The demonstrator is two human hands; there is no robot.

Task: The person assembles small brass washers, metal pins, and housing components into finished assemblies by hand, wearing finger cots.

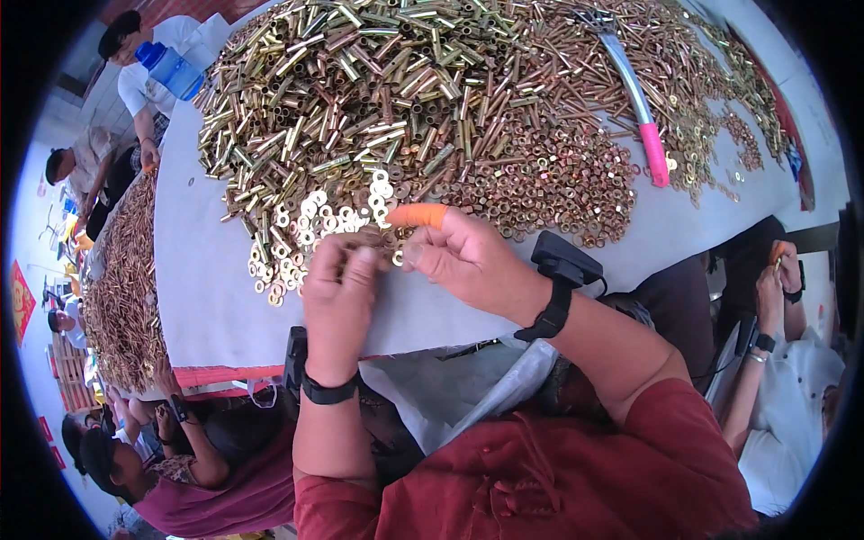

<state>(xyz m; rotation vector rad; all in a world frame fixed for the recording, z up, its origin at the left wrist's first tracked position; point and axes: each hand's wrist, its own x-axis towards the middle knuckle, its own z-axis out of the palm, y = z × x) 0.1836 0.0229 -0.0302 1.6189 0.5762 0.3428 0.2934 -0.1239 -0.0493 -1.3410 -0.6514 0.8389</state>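
Over the near edge of the table, my left hand [340, 292] is closed, thumb against bent fingers. What it pinches is hidden or too small to name. Facing it, my right hand [468, 261] has its thumb and fingers drawn together, with an orange cover [418, 215] on the index finger. Any small piece between its fingertips cannot be made out. Both sets of fingertips nearly meet beside a patch of shiny flat washers [310, 216]. Beyond them rises a big heap of brass-coloured metal tubes [387, 81]. Coppery nuts [576, 180] spread to the right of my fingers.
A tool with a pink grip [654, 155] lies across the right of the heap on the grey tabletop [202, 297]. Another heap [121, 279] covers a table at left. Several people work around, one near a blue water jug [171, 70]. A co-worker's hands [778, 279] are at right.
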